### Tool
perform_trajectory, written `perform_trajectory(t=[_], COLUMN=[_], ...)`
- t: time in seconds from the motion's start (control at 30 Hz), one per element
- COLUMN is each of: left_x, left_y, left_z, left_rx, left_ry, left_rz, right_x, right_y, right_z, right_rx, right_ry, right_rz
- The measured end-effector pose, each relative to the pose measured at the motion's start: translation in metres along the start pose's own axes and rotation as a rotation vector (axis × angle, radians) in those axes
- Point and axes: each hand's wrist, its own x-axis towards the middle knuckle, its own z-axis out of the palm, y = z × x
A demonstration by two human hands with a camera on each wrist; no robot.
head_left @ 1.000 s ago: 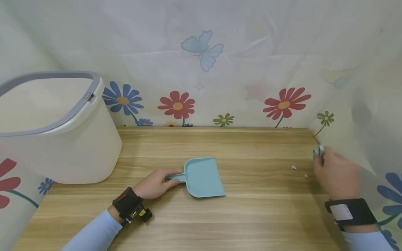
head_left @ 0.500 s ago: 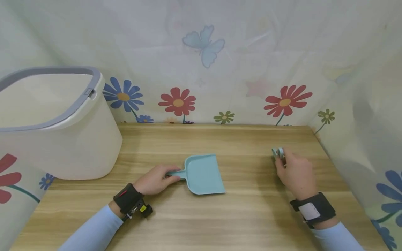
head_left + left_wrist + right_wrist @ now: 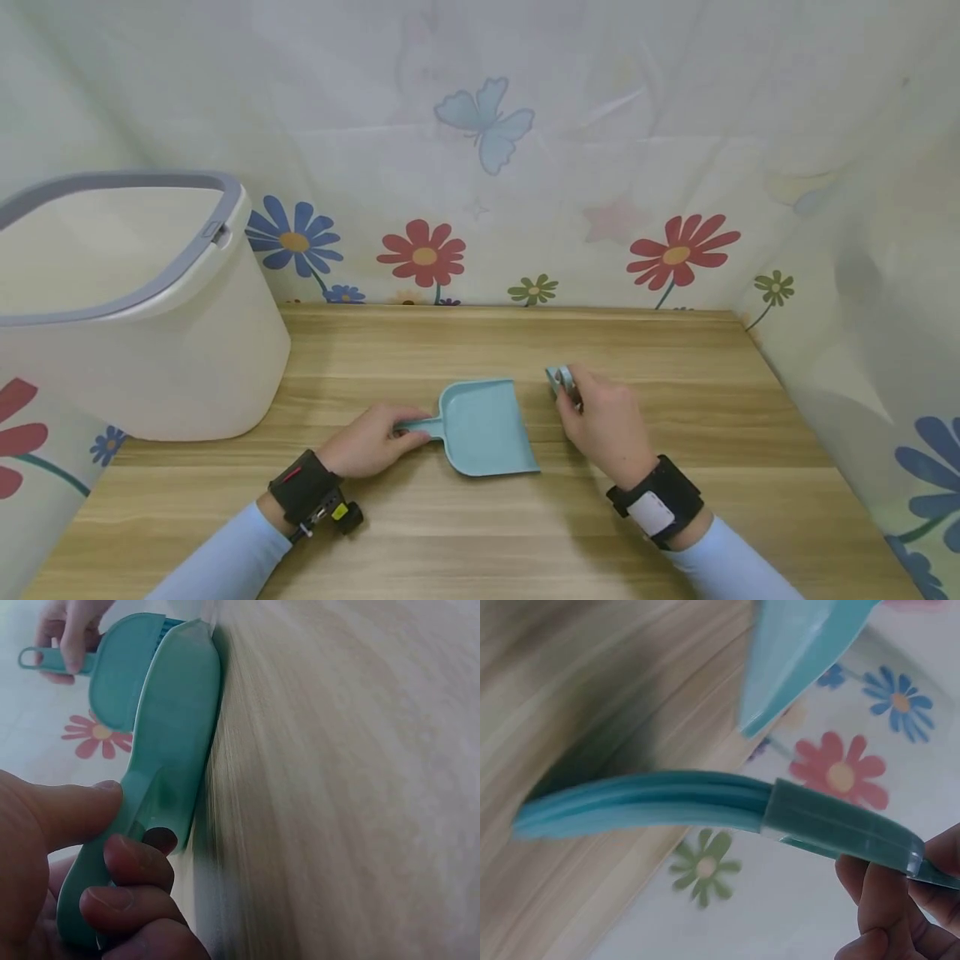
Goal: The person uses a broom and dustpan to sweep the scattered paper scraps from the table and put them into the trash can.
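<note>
My left hand (image 3: 367, 442) grips the handle of a light teal dustpan (image 3: 487, 429), which lies on the tabletop with its wide edge facing right. In the left wrist view the thumb and curled fingers wrap that handle. Just right of the dustpan, my right hand (image 3: 609, 423) holds a matching small hand brush (image 3: 840, 825) by its handle. The right wrist view shows the brush's bristles (image 3: 645, 802) bent against the wooden surface, beside the pan's lip. From the head view the hand hides most of the brush. Any bits between brush and pan cannot be seen.
A large white bin (image 3: 187, 358) with a grey rim stands at the left of the wooden table (image 3: 465, 533). A white curtain (image 3: 337, 75) printed with flowers and a butterfly hangs behind the table and along its right side.
My right hand has swept left with the brush, from the table's right edge to near the dustpan. Two small pale bits seen at the right are out of sight. The left hand has stayed put.
</note>
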Motion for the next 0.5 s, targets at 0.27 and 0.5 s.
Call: perform_trajectory(t=[0.27, 0.5], left_x=[0.0, -0.001], left_y=[0.003, 0.001], left_z=[-0.001, 0.0], left_rx=[-0.007, -0.029], left_ry=[0.003, -0.006], left_rz=[0.005, -0.014], right_x=[0.02, 0.028], right_y=[-0.023, -0.019], right_z=[0.007, 0.0], right_rx=[0.193, 0.353], right_ry=[-0.029, 0.003], right_rz=[0.081, 0.222])
